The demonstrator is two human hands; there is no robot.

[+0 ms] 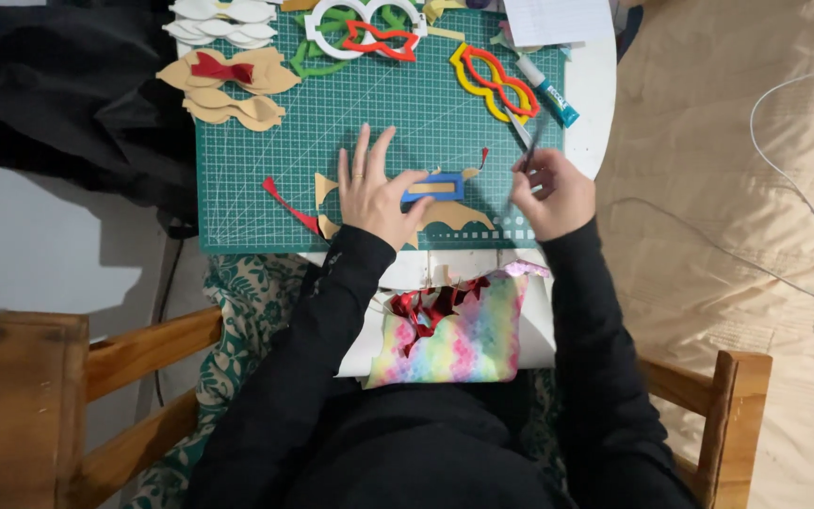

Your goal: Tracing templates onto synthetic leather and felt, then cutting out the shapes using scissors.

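Left hand (pixel 374 193) flat, pinning blue frame (pixel 433 188) to mat (pixel 266 179); right hand (pixel 550 193) grips thin blade tool (pixel 529 151) — a slip near left fingertips risks a cut or torn piece.

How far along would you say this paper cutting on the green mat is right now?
Finished-looking cutouts line the mat's far edge: tan bows and red-and-yellow frames. In hand: the left hand presses a blue-and-tan piece flat while the right hand holds a thin dark tool. Scraps remain nearby.
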